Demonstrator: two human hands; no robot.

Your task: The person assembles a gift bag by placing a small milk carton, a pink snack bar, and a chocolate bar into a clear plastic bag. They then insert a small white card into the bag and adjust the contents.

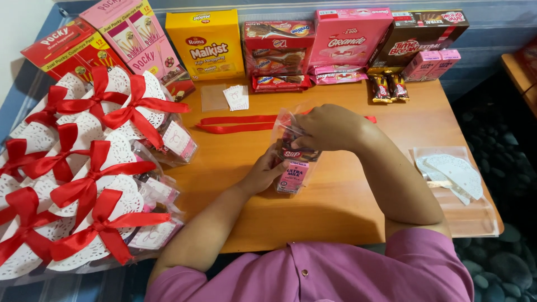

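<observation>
Clear snack bag held upright at the centre of the table

Clear plastic bag [293, 159] stands at the middle of the frame on the wooden table [347, 196], packed with snacks: a small pink milk carton shows at the bottom, a dark brown wafer pack lies across it above, and the crinkled open top rises under the right hand.

Left hand [263, 173] closes its grip round the lower left side of the bag, fingers wrapped on the plastic beside the pink carton. Right hand [330, 127] is curled over the mouth of the bag, fingertips pinched shut on the plastic at the top.

Behind the bag, toward the upper middle of the frame, a red ribbon [235, 124] lies flat. Finished parcels with white doilies and red bows [84, 184] crowd the left side. Snack boxes [207, 45] line the upper edge.
</observation>
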